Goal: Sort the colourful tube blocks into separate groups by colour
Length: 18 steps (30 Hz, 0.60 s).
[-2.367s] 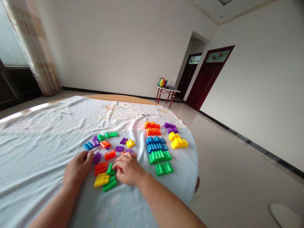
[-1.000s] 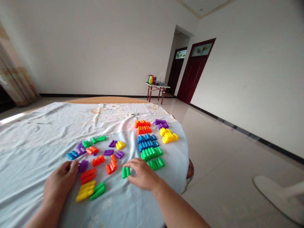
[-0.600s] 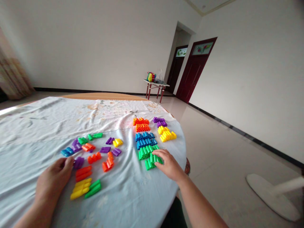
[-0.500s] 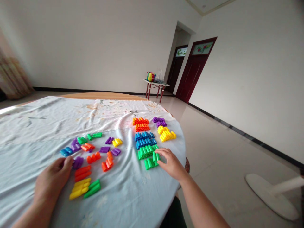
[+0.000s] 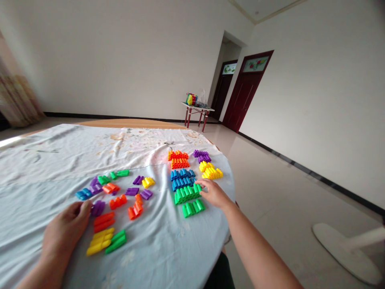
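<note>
Sorted rows of plastic tube blocks lie at the right of a pale tablecloth point(image 5: 60, 156): orange point(image 5: 179, 159), blue point(image 5: 182, 179), green point(image 5: 187, 192), a nearer green row point(image 5: 192, 208), purple point(image 5: 202, 155) and yellow point(image 5: 211, 171). My right hand point(image 5: 213, 193) rests beside the green rows, its fingers apart and touching their right end, nothing held. My left hand point(image 5: 65, 229) lies flat on the cloth, fingertips against a purple block point(image 5: 98, 207). Loose mixed blocks point(image 5: 120, 192) are scattered between my hands.
The round table's right edge point(image 5: 231, 188) drops to a tiled floor. A small red-legged table point(image 5: 197, 114) with a bag stands by dark red doors point(image 5: 246, 90). A white fan base point(image 5: 349, 253) sits on the floor at lower right.
My right hand carried a green block from the loose pile to the sorted green rows on the right and let it go. My left hand stayed by the purple block.
</note>
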Tool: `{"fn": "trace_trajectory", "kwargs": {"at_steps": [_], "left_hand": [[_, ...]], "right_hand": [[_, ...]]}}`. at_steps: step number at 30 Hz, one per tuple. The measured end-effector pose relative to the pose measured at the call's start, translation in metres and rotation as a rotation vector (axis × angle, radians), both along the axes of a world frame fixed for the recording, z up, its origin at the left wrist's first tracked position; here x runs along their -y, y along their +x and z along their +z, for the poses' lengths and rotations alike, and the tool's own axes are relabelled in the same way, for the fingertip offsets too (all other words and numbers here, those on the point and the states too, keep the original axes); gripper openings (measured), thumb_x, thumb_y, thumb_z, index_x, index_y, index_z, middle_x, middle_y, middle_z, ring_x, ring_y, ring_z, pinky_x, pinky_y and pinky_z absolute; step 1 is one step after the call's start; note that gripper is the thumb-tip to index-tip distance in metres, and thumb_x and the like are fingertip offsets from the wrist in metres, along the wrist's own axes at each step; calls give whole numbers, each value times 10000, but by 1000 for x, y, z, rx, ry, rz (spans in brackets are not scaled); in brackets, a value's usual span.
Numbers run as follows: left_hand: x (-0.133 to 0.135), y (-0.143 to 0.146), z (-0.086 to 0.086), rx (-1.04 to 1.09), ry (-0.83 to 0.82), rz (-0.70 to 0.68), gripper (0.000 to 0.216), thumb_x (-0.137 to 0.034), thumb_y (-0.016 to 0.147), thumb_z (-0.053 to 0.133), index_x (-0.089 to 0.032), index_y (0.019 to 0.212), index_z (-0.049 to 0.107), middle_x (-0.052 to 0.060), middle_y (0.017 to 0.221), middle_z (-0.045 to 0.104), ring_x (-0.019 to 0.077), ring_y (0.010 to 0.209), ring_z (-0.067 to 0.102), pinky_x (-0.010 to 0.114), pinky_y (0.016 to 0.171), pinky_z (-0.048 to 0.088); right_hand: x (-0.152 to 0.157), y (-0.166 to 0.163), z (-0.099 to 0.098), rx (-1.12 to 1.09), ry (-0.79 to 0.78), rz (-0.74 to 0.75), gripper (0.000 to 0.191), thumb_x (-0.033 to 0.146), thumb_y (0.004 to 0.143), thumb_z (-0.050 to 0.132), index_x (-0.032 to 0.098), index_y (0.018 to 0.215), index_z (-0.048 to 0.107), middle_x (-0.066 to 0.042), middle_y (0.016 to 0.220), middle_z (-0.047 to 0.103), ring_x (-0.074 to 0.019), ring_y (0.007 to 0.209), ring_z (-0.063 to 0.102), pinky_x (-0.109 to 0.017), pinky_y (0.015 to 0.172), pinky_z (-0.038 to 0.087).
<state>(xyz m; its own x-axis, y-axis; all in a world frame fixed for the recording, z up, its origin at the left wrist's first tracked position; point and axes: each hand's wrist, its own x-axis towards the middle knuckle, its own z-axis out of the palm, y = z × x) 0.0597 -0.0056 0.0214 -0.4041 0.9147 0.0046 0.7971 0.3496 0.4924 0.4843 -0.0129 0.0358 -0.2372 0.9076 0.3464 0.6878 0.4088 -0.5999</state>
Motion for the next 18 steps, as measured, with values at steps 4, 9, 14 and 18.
{"fn": "trace_trajectory", "kwargs": {"at_steps": [4,9,14,18], "left_hand": [[0,1,0,4,30,-4,450,-531,784,317,-197,913,589,96,844,633,232,777,564,257,574,381],[-2,-4,-6,2,37,-10,452,-529,786,329,-196,932,598,90,819,627,224,759,557,252,563,370],[-1,-2,-4,7,27,9,465,-535,793,319,-200,966,591,89,840,612,211,759,536,248,563,341],[4,3,0,44,57,-15,443,-514,806,319,-187,932,590,80,796,602,183,712,519,244,564,322]], "right_hand": [[-5,-4,1,17,-54,34,514,10,650,513,208,1116,599,-48,1104,610,-149,878,577,-330,848,459],[-4,-6,1,20,-64,79,546,-18,640,463,202,1120,602,-61,1139,601,-174,1050,544,-343,912,428],[-2,-4,3,32,-45,81,557,-27,624,438,180,1115,600,-72,1158,588,-174,1053,539,-348,933,419],[5,-16,17,-18,50,23,541,-14,658,410,196,1123,588,-55,1131,586,-145,926,566,-320,867,452]]}}
